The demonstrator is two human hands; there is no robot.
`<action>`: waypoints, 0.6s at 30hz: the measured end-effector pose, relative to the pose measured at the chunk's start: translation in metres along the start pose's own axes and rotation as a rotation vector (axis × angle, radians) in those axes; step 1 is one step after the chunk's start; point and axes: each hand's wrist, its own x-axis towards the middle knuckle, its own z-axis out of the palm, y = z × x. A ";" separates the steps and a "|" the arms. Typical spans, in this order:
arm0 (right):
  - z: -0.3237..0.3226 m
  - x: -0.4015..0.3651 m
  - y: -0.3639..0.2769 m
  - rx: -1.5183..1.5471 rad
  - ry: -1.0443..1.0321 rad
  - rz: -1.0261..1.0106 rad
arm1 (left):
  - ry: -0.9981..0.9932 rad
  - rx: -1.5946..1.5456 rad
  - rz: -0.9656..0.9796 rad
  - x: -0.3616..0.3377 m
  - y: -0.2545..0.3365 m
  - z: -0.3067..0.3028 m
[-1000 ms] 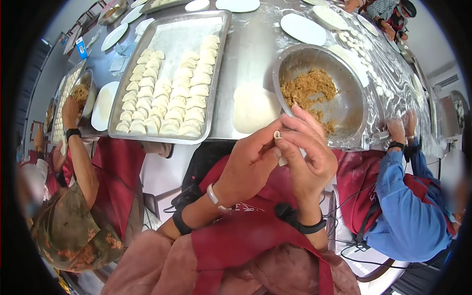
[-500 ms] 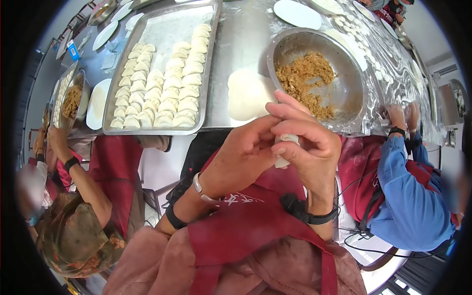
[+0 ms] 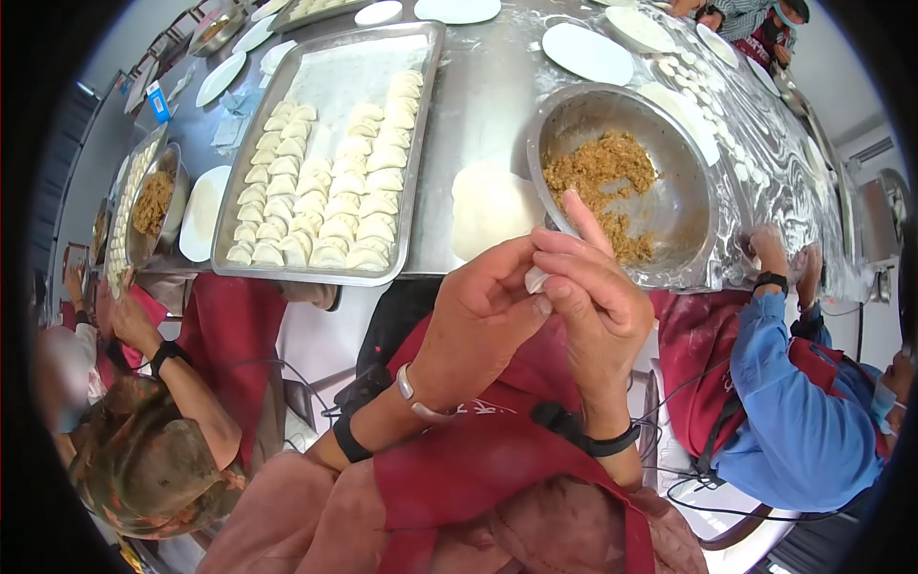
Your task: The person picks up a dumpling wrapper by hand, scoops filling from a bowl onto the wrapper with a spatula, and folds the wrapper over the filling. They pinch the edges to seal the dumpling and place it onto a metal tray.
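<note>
My left hand (image 3: 490, 311) and my right hand (image 3: 601, 311) meet in front of my red apron, fingertips pinched together on a small white dumpling (image 3: 535, 279). Most of the dumpling is hidden behind the fingers. Both thumbs press against its near side. Just beyond my hands, a pile of flat dough wrappers (image 3: 490, 212) lies on the metal table. A steel bowl (image 3: 690, 206) with brown minced filling (image 3: 601, 172) stands beyond my right hand. To the left, a metal tray (image 3: 354, 72) carries rows of folded dumplings (image 3: 325, 196).
White plates (image 3: 588, 55) lie around the table, one of them (image 3: 203, 215) left of the tray. At right, a person in blue sleeves (image 3: 789, 383) works on the floured surface. At left, another person's hand (image 3: 134, 320) is near a second filling bowl (image 3: 172, 206).
The dumpling has turned between my fingers and shows less now. My fingers have closed in around it. The table and its contents appear slightly lower in view.
</note>
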 end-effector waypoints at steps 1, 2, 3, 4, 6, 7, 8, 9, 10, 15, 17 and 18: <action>-0.002 -0.002 0.003 0.005 0.001 0.002 | 0.003 0.004 -0.003 -0.001 -0.002 -0.001; -0.005 -0.001 0.007 -0.065 -0.040 -0.027 | -0.017 -0.051 -0.003 0.000 -0.004 -0.003; -0.006 0.001 0.008 -0.139 -0.080 -0.058 | -0.040 -0.109 -0.004 0.002 -0.005 -0.004; -0.006 0.002 0.006 -0.139 -0.078 -0.062 | -0.042 -0.107 -0.002 0.003 -0.003 -0.005; -0.004 0.002 -0.002 0.001 -0.005 0.021 | -0.171 -0.212 -0.085 0.005 0.001 -0.009; -0.002 0.001 -0.003 -0.004 -0.003 0.024 | -0.173 -0.216 -0.089 0.003 0.001 -0.006; 0.000 0.001 -0.003 -0.028 0.027 -0.013 | -0.142 -0.346 -0.087 0.002 0.002 -0.002; 0.001 0.002 -0.004 -0.051 0.058 -0.054 | -0.110 -0.475 -0.083 0.002 0.002 0.000; 0.000 0.001 -0.002 -0.053 0.059 -0.051 | -0.142 -0.505 -0.077 0.002 -0.001 -0.001; -0.013 0.000 0.005 -0.311 -0.090 -0.167 | -0.094 -0.715 -0.221 0.004 -0.001 0.002; -0.013 0.001 0.005 -0.319 -0.098 -0.162 | -0.074 -0.682 -0.261 0.003 -0.007 -0.005; -0.013 0.002 0.005 -0.327 -0.107 -0.162 | -0.099 -0.644 -0.266 0.003 -0.008 -0.008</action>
